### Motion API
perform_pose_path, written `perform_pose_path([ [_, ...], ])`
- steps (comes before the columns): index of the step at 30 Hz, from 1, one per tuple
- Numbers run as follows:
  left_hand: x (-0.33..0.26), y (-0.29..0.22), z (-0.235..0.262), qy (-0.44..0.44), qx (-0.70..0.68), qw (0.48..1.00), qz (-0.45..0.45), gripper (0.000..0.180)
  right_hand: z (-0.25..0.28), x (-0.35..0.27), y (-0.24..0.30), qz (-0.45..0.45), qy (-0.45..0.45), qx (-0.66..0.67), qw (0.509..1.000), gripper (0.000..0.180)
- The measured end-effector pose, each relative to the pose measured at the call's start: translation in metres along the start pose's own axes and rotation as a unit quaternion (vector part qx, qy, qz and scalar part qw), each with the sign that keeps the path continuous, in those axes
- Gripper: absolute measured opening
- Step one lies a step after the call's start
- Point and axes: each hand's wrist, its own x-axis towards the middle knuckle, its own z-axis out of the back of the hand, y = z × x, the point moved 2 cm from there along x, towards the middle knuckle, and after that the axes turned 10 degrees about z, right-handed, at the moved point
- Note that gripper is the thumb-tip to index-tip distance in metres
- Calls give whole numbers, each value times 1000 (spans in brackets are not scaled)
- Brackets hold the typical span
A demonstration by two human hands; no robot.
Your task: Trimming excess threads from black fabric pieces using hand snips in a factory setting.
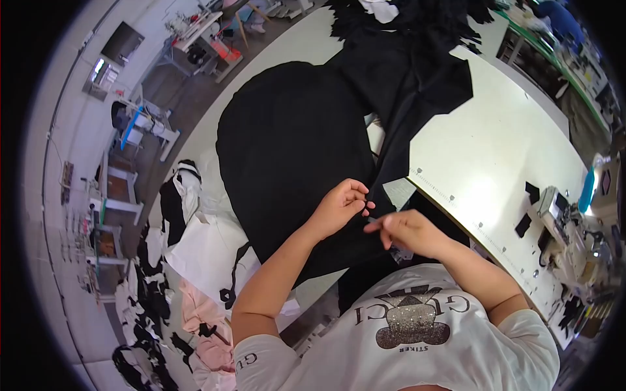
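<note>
A large black fabric piece [293, 130] with a rounded far end lies over the pale table in front of me. My left hand [342, 207] is over its right edge, with the fingers curled in and the fingertips together. A small dark bit shows at those fingertips, too small to name. Close by on the right, my right hand [411, 233] has its fingers partly bent and pointing left toward the left hand. Motion blurs its fingertips, and whether they hold anything is unclear. A second black cloth [417, 85] with angular edges lies beyond, its narrow end reaching down toward my hands.
The white tabletop [482, 137] has ruler-like marks along its near edge. At the right stands a sewing machine [554, 208] with small black scraps beside it. White cloth [208, 247] and pink cloth [212, 345] lie at the left. More black pieces [404, 26] are heaped at the far end.
</note>
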Motion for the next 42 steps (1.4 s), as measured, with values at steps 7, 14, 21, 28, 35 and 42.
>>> perform_pose_path([
  [7, -15, -26, -18, 56, 6, 998, -14, 39, 24, -8, -19, -19, -131, -16, 991, 29],
  [14, -19, -29, -31, 64, 9, 998, -19, 47, 15, 7, -27, 6, -137, -21, 990, 24],
  [21, -26, -31, -32, 44, -83, 996, 4, 51, 9, 6, -20, 70, -159, -29, 984, 21],
  [28, -11, -15, -7, -8, -256, 966, -44, 38, 46, 17, -21, 81, -136, -27, 987, 22],
  [35, -5, -24, -9, -43, -217, 972, -83, 30, 68, 57, 22, 365, -236, -359, 826, 16],
  [42, 12, -50, -35, -195, -69, 954, -218, 59, 72, 76, 52, 333, -187, -461, 801, 12],
])
